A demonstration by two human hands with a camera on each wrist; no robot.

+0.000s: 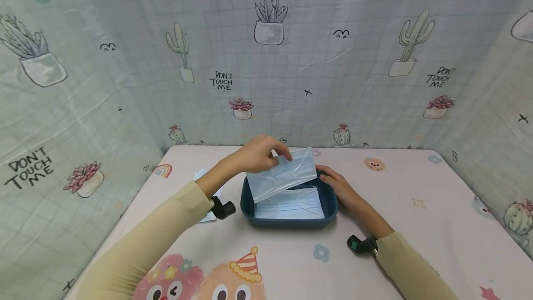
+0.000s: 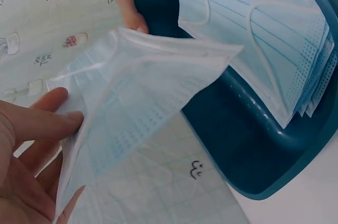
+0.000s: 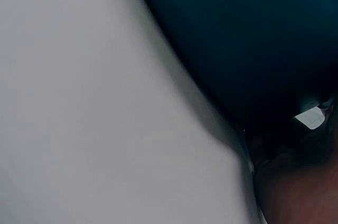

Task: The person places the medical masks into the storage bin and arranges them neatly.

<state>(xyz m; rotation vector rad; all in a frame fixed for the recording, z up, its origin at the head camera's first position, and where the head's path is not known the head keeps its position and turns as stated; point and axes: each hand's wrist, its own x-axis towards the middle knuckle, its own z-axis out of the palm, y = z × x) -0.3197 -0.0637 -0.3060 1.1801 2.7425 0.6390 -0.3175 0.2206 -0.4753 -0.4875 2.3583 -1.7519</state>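
Note:
Over the blue container (image 1: 289,223), my left hand (image 1: 263,153) pinches a light blue disposable face mask (image 1: 287,172) between thumb and fingers. The mask hangs tilted, with its white ear loops showing in the head and left wrist views. More face masks (image 1: 289,205) lie stacked flat in the container; their layered edges show in the left wrist view (image 2: 296,49). My right hand (image 1: 341,189) holds the container's rim at its back right corner. The right wrist view shows mostly the dark outer wall (image 3: 253,34), with part of that hand in shadow.
Left of the container, other light blue masks (image 1: 208,217) lie on the white table (image 1: 283,263), partly hidden by my left forearm. Printed cartoon figures cover parts of the tabletop. A cactus-patterned curtain (image 1: 308,68) stands behind the table and along both sides.

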